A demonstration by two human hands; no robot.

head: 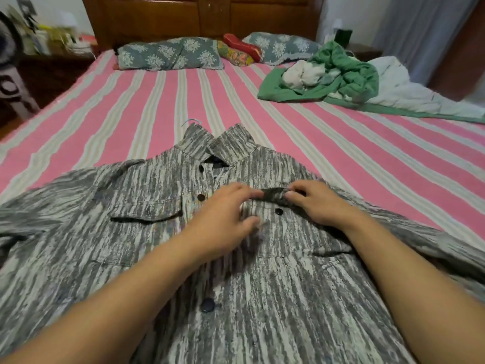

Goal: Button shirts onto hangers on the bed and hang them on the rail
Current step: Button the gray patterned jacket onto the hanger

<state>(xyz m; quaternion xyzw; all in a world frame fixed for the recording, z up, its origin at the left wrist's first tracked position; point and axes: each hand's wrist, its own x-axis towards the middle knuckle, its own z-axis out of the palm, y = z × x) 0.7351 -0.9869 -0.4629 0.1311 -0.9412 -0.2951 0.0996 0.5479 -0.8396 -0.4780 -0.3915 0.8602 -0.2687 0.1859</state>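
On bed point(183, 95) — R hand point(319, 202) pinches shirt point(131, 245) flap.

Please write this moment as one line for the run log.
stage: buttoning | shirt: flat on bed | right hand: pinches pocket flap | left hand: open, at flap

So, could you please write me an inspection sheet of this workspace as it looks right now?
Surface: bed with a pink and pale striped cover.
Job's things: grey patterned shirt lies front up, collar away from the person; hanger hook pokes out past the collar; upper placket not closed.
Clutter: green and white bundle of cloth at the far right; pillows at the headboard.
Grippers: right hand pinches a folded flap of the shirt; left hand reaches toward the flap with loosely spread fingers, blurred.
Cables: nothing seen.
Surroundings: wooden headboard; crowded bedside table at far left.
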